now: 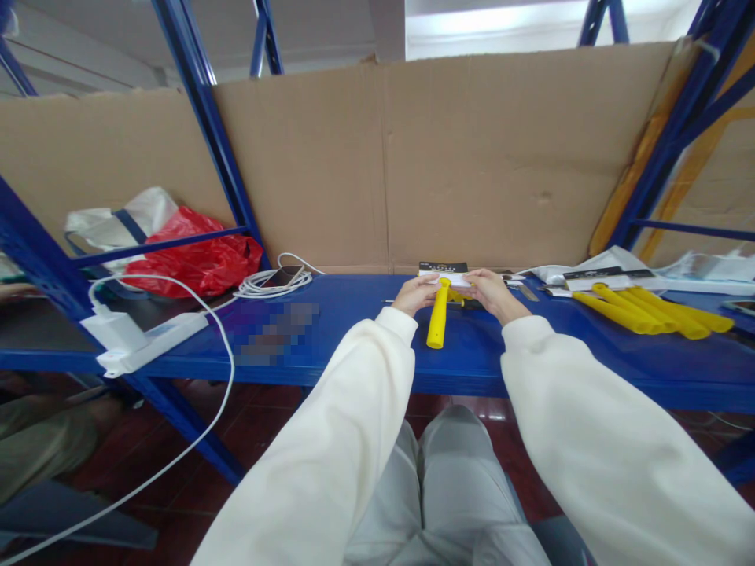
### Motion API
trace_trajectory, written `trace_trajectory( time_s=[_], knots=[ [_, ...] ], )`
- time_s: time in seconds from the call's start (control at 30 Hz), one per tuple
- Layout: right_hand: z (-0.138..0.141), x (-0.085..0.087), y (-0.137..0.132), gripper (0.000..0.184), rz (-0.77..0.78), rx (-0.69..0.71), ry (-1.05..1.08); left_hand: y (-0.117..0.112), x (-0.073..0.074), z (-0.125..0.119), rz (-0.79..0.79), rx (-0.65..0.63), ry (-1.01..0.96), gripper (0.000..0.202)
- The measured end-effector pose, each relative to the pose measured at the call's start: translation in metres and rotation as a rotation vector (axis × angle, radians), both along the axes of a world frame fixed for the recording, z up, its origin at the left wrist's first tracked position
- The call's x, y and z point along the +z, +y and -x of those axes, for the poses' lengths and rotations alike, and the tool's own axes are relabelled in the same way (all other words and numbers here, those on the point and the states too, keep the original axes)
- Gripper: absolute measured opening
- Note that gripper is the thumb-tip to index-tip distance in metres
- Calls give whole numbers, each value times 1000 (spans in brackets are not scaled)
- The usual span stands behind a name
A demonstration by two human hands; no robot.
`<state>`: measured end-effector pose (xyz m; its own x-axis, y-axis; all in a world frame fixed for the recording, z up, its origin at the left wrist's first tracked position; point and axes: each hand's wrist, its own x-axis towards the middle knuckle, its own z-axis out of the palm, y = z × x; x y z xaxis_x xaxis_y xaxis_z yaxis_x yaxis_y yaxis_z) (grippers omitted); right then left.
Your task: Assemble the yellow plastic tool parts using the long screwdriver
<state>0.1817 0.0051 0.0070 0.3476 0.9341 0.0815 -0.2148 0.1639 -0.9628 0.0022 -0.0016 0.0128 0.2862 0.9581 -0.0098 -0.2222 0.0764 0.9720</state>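
Note:
My left hand (417, 294) and my right hand (491, 294) are closed on either side of a yellow-handled tool (437, 321), gripping it near its head just above the table. Its smooth, round-ended handle points down toward me. Across its head lies a white card with a black printed top edge (442, 269), pinched by the fingers of both hands. The fingers hide most of the head, so I cannot tell the tool's exact kind. A thin dark rod-like piece shows at table level behind the hands.
On the right lie several similar yellow-handled tools (654, 310) with black-and-white cards. A power strip (152, 343), a coiled white cable (274, 283) and a red plastic bag (197, 255) are on the left. Cardboard (472, 157) backs the blue table (354, 338); another person's leg shows far left.

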Motion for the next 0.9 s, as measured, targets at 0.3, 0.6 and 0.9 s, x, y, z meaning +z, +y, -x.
trace_trajectory(
  time_s=[0.3, 0.6, 0.9],
  knots=[
    [-3, -2, 0, 32, -4, -39, -87, 2, -2, 1, 8, -89, 24, 64],
    [-10, -8, 9, 42, -61, -81, -84, -9, 4, 2, 25, -132, 57, 67],
    [-5, -17, 8, 34, -132, 62, -552, -9, 4, 2, 1, -81, 48, 83]
  ],
)
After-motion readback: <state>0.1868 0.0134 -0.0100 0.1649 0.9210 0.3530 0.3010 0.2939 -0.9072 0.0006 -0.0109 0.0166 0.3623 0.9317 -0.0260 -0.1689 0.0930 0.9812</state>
